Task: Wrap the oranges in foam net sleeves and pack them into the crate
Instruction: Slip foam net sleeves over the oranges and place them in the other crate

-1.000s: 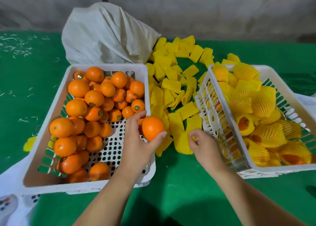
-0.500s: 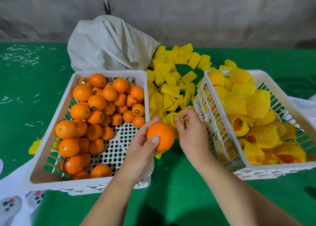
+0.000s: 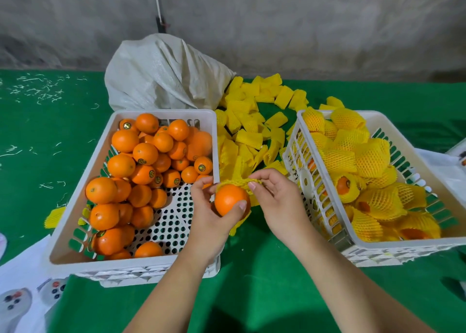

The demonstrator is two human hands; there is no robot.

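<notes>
Left hand (image 3: 211, 214) grips one bare orange (image 3: 230, 199) between the two crates, above the green table (image 3: 264, 269); thumb on the near face, fingers behind. Right hand (image 3: 277, 201) pinches a yellow net sleeve (image 3: 242, 181) at its right edge. Sleeve mouth is stretched left-right across the far top of the orange, touching it, not yet over the widest part.

Key relation: sleeve sits on the far side of the orange, so my read is it has to roll toward the near side while the left hand holds the fruit. Right hand is the one nearer the packing crate (image 3: 315, 206), which is roughly half full of sleeved fruit.

Orange: round, smooth, bright, no sticker visible from here. Sleeve looks soft and stretchy, bunched at the pinch.

Loose sleeves (image 3: 252, 136) lie beyond the hands; supply crate (image 3: 83, 201) on the left has plenty left.
</notes>
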